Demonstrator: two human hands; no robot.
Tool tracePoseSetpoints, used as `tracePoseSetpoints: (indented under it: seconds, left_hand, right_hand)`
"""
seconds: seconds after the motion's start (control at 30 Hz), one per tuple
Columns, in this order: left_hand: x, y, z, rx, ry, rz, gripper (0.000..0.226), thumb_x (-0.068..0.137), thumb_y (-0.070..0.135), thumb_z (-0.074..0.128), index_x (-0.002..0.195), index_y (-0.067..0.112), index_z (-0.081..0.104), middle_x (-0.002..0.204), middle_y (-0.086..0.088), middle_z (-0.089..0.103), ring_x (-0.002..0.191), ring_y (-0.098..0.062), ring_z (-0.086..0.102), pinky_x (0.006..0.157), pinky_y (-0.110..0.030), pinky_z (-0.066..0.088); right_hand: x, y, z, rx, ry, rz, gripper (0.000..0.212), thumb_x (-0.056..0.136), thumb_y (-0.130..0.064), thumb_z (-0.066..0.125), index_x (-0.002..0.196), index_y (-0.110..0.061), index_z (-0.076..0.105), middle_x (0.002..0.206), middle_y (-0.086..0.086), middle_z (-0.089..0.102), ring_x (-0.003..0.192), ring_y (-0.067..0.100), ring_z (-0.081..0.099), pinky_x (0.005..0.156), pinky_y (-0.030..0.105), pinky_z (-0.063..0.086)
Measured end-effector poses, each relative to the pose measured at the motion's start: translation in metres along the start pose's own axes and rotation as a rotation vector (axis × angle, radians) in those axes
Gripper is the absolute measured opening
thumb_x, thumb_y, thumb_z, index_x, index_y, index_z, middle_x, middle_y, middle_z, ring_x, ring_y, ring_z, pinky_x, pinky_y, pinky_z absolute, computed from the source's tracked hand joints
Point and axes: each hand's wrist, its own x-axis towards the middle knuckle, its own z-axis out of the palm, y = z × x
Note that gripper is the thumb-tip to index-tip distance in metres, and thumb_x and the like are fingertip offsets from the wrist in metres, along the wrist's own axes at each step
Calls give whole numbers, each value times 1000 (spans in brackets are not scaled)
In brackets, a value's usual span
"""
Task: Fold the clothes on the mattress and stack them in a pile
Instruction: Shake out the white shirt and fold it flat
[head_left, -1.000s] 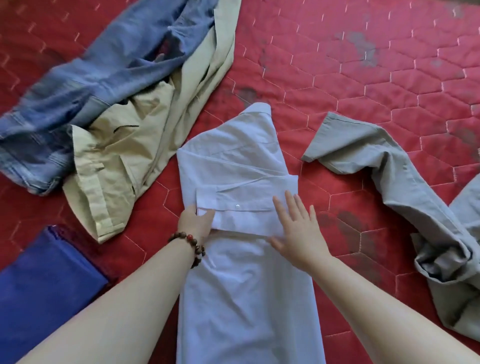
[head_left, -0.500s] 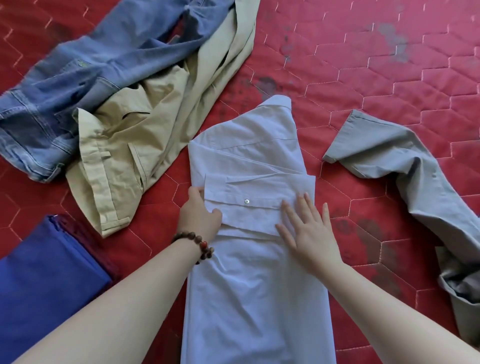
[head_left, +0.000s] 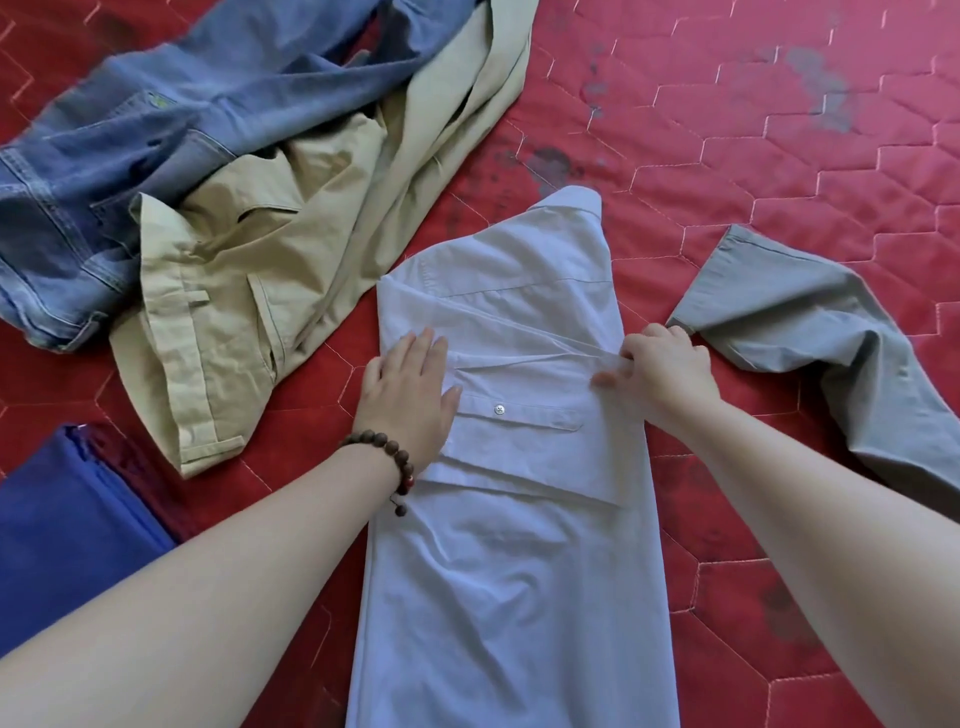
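red quilted mattress (head_left: 779, 171) | dark stains, perhaps wear | room unseen

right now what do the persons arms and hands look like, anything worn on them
Both forearms are bare, with no sleeves in view. The left hand has a bracelet of round dark brown beads at its wrist, with one reddish bead and a short dangling end. The right hand shows nothing worn, no rings or watch.

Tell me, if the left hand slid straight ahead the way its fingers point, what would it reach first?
The left hand lies flat on the white shirt, fingers pointing up and slightly right. Going on, it would cross more of the shirt toward its collar, then bare red mattress. The khaki trousers probably stay off to its left.
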Motion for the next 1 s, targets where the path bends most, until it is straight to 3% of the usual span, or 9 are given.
tracePoseSetpoints:
  seconds: [0.17, 0.3, 0.4, 0.47, 0.57, 0.63, 0.7, 0.87, 1.0]
  left_hand:
    - [-12, 1, 13, -48, -18, -20, 68, 98, 49, 22, 154, 13, 4, 162, -3, 1, 149, -16, -4, 120, -36, 2]
    - [-30, -3, 13, -30, -72, -15, 85, 84, 68, -3, 148, 13, -15, 159, -4, -18, 146, -16, -19, 120, -35, -7]
    - [-47, -11, 11, -65, -152, 67, 103, 76, 83, 11, 146, 15, -23, 153, -5, -32, 143, -18, -28, 119, -35, -12]
    - [-58, -16, 9, -36, -200, 148, 104, 82, 76, 27, 146, 15, -27, 151, -8, -37, 141, -19, -32, 119, -34, -13]
    - [-69, -16, -1, -77, -139, 185, 89, 85, 30, 61, 151, 2, 10, 157, -24, 0, 148, -33, 1, 119, -44, 18]
    - [-70, -13, -4, -58, -12, 184, 76, 67, 8, 74, 137, -4, 47, 143, -30, 41, 133, -41, 41, 102, -50, 44]
    - [-68, -10, -6, -16, 64, 144, 69, 56, 7, 80, 122, 1, 63, 125, -24, 60, 112, -39, 60, 82, -46, 55]
    - [-63, -5, -10, -92, 87, -7, 64, 54, -2, 79, 115, 5, 66, 91, -16, 59, 62, -28, 58, 46, -32, 45]
    - [-66, -7, -11, -201, 71, -84, 56, 64, -11, 69, 118, 2, 63, 87, -17, 58, 47, -29, 52, 41, -30, 40]
  right_hand:
    - [1, 2, -6, 143, 253, -103, 26, 91, -34, 61, 83, -16, 44, 73, 2, 48, 83, 36, 54, 68, 37, 23]
    - [4, 2, 0, 346, 94, -20, 34, 83, -30, 70, 108, -14, 54, 100, 6, 54, 93, 28, 51, 72, 34, 32]
    - [-2, 7, 5, 620, 181, 106, 52, 78, -27, 77, 122, -17, 51, 100, 0, 54, 92, 18, 49, 76, 27, 33]
    - [-7, 11, 10, 697, 216, 180, 46, 78, -30, 78, 114, -16, 51, 85, -6, 55, 85, 17, 53, 72, 27, 34]
    - [-14, 12, 16, 665, 182, 221, 32, 81, -31, 74, 98, -16, 52, 82, -5, 57, 80, 16, 53, 65, 29, 32]
    - [-18, 10, 19, 647, 205, 205, 17, 83, -24, 68, 89, -16, 55, 80, -5, 60, 78, 16, 53, 63, 29, 30]
    - [-19, 5, 19, 670, 259, 189, 7, 83, -20, 64, 84, -18, 57, 74, -10, 59, 74, 15, 54, 63, 28, 32]
    - [-16, -8, 18, 735, 278, 207, 8, 85, -21, 64, 81, -18, 58, 70, -13, 56, 65, 4, 49, 54, 10, 35]
    - [-18, -7, 24, 760, 221, 276, 16, 86, -26, 66, 87, -14, 56, 76, -7, 55, 74, 14, 51, 60, 30, 34]
